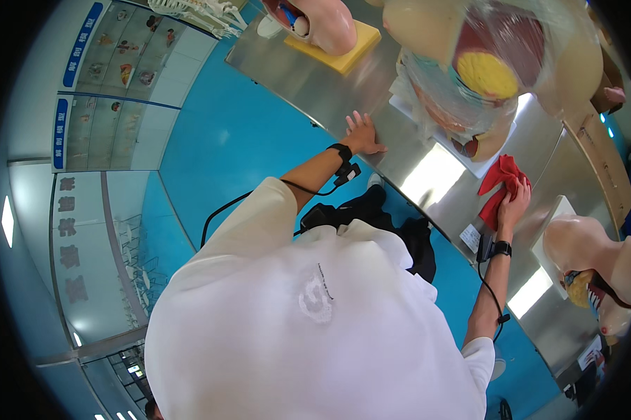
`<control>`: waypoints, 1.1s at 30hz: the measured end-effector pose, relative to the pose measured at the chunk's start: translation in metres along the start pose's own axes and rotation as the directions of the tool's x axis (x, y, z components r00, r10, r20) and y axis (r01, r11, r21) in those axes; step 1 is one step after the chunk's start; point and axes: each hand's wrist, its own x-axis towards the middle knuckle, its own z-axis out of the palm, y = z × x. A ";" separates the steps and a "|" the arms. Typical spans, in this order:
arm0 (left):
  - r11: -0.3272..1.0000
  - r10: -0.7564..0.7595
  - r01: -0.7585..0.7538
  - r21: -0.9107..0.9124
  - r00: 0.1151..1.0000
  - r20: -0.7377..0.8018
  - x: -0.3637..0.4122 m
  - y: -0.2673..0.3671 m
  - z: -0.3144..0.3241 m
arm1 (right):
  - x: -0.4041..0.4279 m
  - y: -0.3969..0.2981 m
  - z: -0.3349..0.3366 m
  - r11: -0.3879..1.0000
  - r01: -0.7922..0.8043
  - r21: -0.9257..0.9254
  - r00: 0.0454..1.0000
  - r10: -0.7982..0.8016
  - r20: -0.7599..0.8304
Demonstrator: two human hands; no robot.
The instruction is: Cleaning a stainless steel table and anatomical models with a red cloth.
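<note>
A stainless steel table [383,126] runs diagonally before me. My left hand [364,135] rests on its near edge with the fingers spread and nothing held. Farther right, my right hand [515,202] presses on a crumpled red cloth [496,176] lying on the metal. Just beyond the cloth stands a large anatomical torso model [486,73], partly wrapped in clear plastic film, on a white base. A small white label [471,238] lies near the table edge, close to my right wrist.
A pink anatomical model [336,26] on a yellow base stands at the upper left of the table. Another torso model [578,236] lies on a white base at the right. Cardboard [599,163] lies along the far side. Glass cabinets [121,52] line the wall at left.
</note>
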 end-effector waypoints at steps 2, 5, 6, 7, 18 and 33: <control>1.000 -0.009 0.009 0.000 1.000 -0.005 -0.007 0.004 -0.005 | -0.010 -0.013 -0.004 1.000 0.008 0.015 1.000 -0.008 0.011; 0.994 -0.031 0.026 0.106 0.998 0.048 -0.014 0.014 -0.021 | -0.043 -0.025 -0.017 0.999 0.041 0.028 0.998 -0.042 0.042; 0.988 -0.049 0.036 0.148 0.995 0.083 -0.013 0.016 -0.023 | -0.060 -0.031 -0.022 0.999 0.038 0.036 0.997 -0.040 0.059; 0.982 -0.067 0.044 0.185 0.990 0.121 -0.015 0.019 -0.020 | -0.076 -0.036 -0.028 0.999 0.036 0.039 0.996 -0.039 0.081; 0.999 0.020 -0.023 -0.036 0.997 -0.072 -0.010 0.000 0.002 | 0.006 -0.035 -0.010 0.991 0.076 0.107 0.993 -0.085 0.087; 0.999 0.007 -0.011 -0.050 0.997 -0.076 0.020 -0.005 0.019 | -0.074 -0.033 -0.052 0.992 0.008 0.128 0.997 -0.018 0.081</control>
